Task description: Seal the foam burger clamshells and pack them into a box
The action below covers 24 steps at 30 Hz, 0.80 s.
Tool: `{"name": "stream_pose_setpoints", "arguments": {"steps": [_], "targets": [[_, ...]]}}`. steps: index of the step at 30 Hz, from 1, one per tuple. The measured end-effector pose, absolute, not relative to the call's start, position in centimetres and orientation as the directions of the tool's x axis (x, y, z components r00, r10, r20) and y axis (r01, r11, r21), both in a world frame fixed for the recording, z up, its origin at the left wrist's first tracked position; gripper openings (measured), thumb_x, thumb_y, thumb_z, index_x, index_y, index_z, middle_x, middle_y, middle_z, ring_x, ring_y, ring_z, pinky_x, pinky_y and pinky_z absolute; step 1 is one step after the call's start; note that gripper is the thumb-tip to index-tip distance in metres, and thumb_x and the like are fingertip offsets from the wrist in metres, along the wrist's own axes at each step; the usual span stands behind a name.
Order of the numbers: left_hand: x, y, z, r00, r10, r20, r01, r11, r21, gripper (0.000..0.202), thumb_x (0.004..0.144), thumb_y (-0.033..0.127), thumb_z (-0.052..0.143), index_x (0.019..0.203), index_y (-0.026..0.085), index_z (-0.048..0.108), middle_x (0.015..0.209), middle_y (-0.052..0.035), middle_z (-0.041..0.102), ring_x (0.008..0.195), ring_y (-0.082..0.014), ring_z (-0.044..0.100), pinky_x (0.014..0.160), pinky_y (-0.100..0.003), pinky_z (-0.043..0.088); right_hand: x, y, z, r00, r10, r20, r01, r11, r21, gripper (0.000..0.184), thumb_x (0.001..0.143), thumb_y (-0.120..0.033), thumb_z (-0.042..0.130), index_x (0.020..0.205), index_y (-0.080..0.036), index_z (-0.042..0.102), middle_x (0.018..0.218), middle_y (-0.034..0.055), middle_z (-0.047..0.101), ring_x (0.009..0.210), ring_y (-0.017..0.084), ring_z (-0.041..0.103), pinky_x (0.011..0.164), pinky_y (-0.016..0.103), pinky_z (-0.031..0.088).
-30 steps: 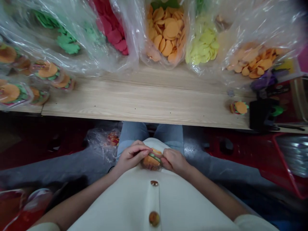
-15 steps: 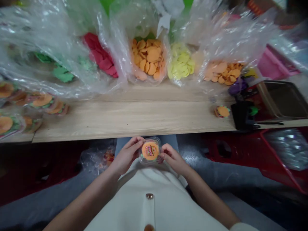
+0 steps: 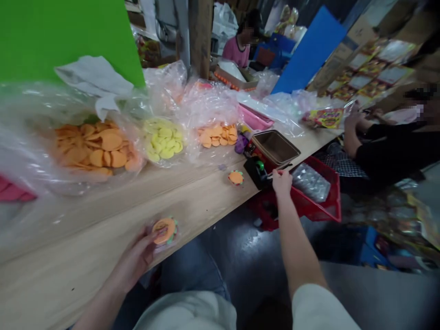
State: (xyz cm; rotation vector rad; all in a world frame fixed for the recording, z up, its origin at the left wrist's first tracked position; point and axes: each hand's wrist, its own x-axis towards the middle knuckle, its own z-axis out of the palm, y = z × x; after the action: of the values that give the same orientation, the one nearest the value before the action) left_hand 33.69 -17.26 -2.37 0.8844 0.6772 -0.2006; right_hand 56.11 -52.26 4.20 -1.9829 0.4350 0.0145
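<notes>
One clear plastic tub point(image 3: 161, 244) with orange foam burger point(image 3: 164, 230) inside, cupped in left hand point(image 3: 135, 256) at near edge of wooden counter point(image 3: 68, 256); fingers point(image 3: 147, 239) loosely curled round tub's side, best kept level, lid seated; right hand point(image 3: 282, 182) half-curled, hold unclear, just beside black dispenser point(image 3: 256, 173), above red crate point(image 3: 321, 208); unlike earlier, hands well apart, view swung right.
</notes>
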Motion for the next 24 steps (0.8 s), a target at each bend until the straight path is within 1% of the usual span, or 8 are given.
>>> {"name": "stream_pose_setpoints", "arguments": {"steps": [2, 5, 9, 14, 17, 20, 22, 24], "targets": [[34.0, -16.9, -3.0, 0.765, 0.169, -0.621, 0.384, 0.655, 0.651, 0.038, 0.071, 0.014, 0.064, 0.107, 0.026, 0.057, 0.111, 0.0000, 0.063, 0.091, -0.0144, 0.063, 0.073, -0.022, 0.054, 59.1, -55.8, 4.2, 0.902, -0.309, -0.302, -0.398, -0.327, -0.857, 0.015, 0.078, -0.027, 0.050, 0.066, -0.017, 0.052, 0.065, 0.0047, 0.056, 0.075, 0.019, 0.053, 0.070, 0.036, 0.047], [34.0, -16.9, -3.2, 0.741, 0.214, -0.636, 0.375, 0.654, 0.657, 0.040, 0.069, 0.012, 0.066, 0.106, 0.023, 0.059, 0.113, -0.0017, 0.063, 0.093, -0.0160, 0.062, 0.072, -0.021, 0.055, 60.6, -58.0, 3.2, 0.877, -0.211, -0.432, -0.475, -0.232, -0.849, 0.013, 0.066, -0.025, 0.065, 0.066, -0.018, 0.054, 0.061, 0.0018, 0.057, 0.069, 0.018, 0.055, 0.064, 0.040, 0.052], [33.9, -17.3, -3.0, 0.714, 0.234, -0.660, 0.388, 0.652, 0.652, 0.039, 0.069, 0.011, 0.065, 0.106, 0.024, 0.060, 0.113, -0.0004, 0.063, 0.089, -0.0142, 0.063, 0.071, -0.019, 0.055, 58.9, -58.5, 1.2, 0.915, -0.155, -0.373, -0.385, -0.061, -0.921, 0.020, 0.064, -0.031, 0.068, 0.072, -0.020, 0.052, 0.074, -0.0004, 0.059, 0.073, 0.016, 0.056, 0.066, 0.042, 0.054], [34.2, -17.7, -2.6, 0.721, 0.258, -0.643, 0.380, 0.629, 0.678, 0.034, 0.070, 0.008, 0.063, 0.101, 0.023, 0.062, 0.106, 0.0009, 0.065, 0.080, -0.0112, 0.064, 0.065, -0.017, 0.055, 55.9, -57.7, -2.3, 0.913, -0.348, -0.214, -0.208, 0.054, -0.977, 0.022, 0.067, -0.037, 0.061, 0.068, -0.021, 0.045, 0.080, -0.0006, 0.056, 0.082, 0.014, 0.054, 0.071, 0.033, 0.053], [34.4, -17.9, -2.4, 0.748, 0.253, -0.614, 0.364, 0.617, 0.698, 0.032, 0.069, 0.009, 0.063, 0.099, 0.021, 0.061, 0.103, -0.0015, 0.066, 0.081, -0.0144, 0.065, 0.065, -0.022, 0.056, 54.2, -55.4, -4.5, 0.853, -0.502, -0.138, -0.145, 0.027, -0.989, 0.021, 0.071, -0.039, 0.053, 0.070, -0.021, 0.042, 0.080, -0.0012, 0.053, 0.080, 0.013, 0.053, 0.071, 0.029, 0.050], [34.1, -18.4, -1.7, 0.769, 0.244, -0.591, 0.328, 0.642, 0.692, 0.034, 0.070, 0.013, 0.065, 0.102, 0.021, 0.058, 0.108, -0.0036, 0.063, 0.088, -0.0183, 0.064, 0.072, -0.029, 0.056, 50.7, -51.2, -5.5, 0.820, -0.563, -0.098, -0.133, -0.021, -0.991, 0.021, 0.075, -0.041, 0.048, 0.075, -0.020, 0.042, 0.075, -0.0019, 0.051, 0.072, 0.012, 0.051, 0.069, 0.028, 0.047], [33.7, -18.8, -1.0, 0.792, 0.237, -0.562, 0.288, 0.667, 0.687, 0.036, 0.072, 0.016, 0.064, 0.106, 0.021, 0.055, 0.112, -0.0049, 0.061, 0.094, -0.0203, 0.062, 0.076, -0.032, 0.054, 47.1, -47.4, -5.1, 0.881, -0.463, -0.092, -0.128, -0.047, -0.991, 0.022, 0.076, -0.040, 0.050, 0.078, -0.019, 0.046, 0.072, -0.0023, 0.052, 0.066, 0.011, 0.051, 0.066, 0.027, 0.046], [33.4, -19.1, -0.3, 0.823, 0.249, -0.510, 0.219, 0.690, 0.690, 0.035, 0.074, 0.019, 0.063, 0.107, 0.021, 0.053, 0.111, -0.0054, 0.060, 0.095, -0.0214, 0.061, 0.077, -0.034, 0.053, 43.0, -43.2, -4.0, 0.978, -0.181, -0.100, -0.115, -0.077, -0.990, 0.020, 0.077, -0.038, 0.054, 0.081, -0.018, 0.053, 0.067, -0.0025, 0.054, 0.061, 0.011, 0.051, 0.063, 0.026, 0.045]]}}
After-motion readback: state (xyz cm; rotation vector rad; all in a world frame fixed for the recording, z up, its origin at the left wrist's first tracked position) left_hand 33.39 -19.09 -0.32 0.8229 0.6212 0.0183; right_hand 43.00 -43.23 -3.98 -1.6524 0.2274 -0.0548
